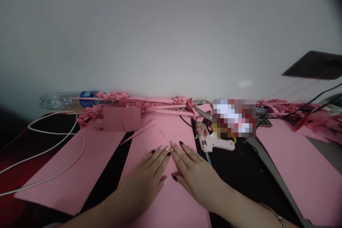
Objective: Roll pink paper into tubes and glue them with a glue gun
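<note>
Head cam: blank wall (165, 42) at back, black tabletop (240, 174) below. Ctr pink sheet (176, 203) = work surface, lies lengthwise right in front of wearer, prob so both hands reach it evenly. L pink sheet (69, 185) & R pink sheet (301, 164) sit off to either side, approx parallel, likely parked there as spares.

L hand (152, 171) & R hand (192, 167): both flat, palms down, fingers straight, gripping nothing. They angle in, tips nearly meeting mid-sheet; looks like even pressure to keep paper flat. Can't tell if a smaller pc is under the fingertips.

Pink paper stems (157, 100) w/ folded heads run along wall, prob out of the way. Bottle (60, 100) on its side, back L. Glue gun (220, 145) just beyond R hand, prob kept w/in reach. Tiny pink scrap (164, 133) on ctr sheet, ahead of fingertips.
</note>
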Available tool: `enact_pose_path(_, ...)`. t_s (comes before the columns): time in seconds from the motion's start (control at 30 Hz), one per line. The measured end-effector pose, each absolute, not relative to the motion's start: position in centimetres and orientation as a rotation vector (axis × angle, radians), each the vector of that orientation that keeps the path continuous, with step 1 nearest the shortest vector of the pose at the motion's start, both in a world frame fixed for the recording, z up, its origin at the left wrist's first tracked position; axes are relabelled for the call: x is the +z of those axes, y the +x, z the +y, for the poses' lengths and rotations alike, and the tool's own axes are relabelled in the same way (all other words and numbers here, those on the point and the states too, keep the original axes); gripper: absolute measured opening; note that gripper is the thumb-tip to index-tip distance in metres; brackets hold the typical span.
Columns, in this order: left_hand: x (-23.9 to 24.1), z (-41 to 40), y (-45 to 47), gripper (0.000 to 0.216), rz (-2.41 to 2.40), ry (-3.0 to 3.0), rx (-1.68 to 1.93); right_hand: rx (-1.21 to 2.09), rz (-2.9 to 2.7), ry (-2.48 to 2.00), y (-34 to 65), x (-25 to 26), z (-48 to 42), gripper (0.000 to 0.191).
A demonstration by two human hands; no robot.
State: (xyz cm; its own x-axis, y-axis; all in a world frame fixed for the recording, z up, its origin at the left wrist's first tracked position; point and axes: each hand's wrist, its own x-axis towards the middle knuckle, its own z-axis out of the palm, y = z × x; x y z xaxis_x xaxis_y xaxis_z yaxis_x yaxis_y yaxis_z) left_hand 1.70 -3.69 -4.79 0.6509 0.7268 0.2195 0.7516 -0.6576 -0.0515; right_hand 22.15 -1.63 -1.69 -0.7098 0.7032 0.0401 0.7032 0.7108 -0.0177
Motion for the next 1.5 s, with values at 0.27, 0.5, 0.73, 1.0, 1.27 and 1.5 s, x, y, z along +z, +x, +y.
enact_pose_path(0.27,-4.2,-3.6,1.2,0.047,-1.286,-2.757,-0.335,-0.059,-2.819,-1.19,22.4,-1.5,-1.7,0.054)
enact_pose_path(0.5,-3.9,-4.4,-1.3,0.048,-1.325,-2.614,-0.303,-0.256,-2.723,-1.271,24.1,-1.7,-2.3,0.053)
enact_pose_path(0.73,-3.4,-4.4,-2.4,0.04,-1.341,-2.592,-0.302,-0.389,-2.604,-1.335,24.4,-1.7,-2.7,0.04)
enact_pose_path(1.0,-0.4,-1.1,-0.8,0.036,-1.361,-2.747,-0.333,-0.021,-2.539,-1.439,23.1,1.7,0.2,0.011)
enact_pose_path(1.27,-0.7,1.2,-0.6,0.014,-1.643,-2.95,-0.471,0.549,-2.57,-1.519,22.2,0.7,2.8,0.013)
enact_pose_path(1.5,-1.1,1.2,-0.7,0.011,-1.759,-3.108,-0.747,0.643,-2.505,-1.47,23.0,0.6,2.7,0.007)
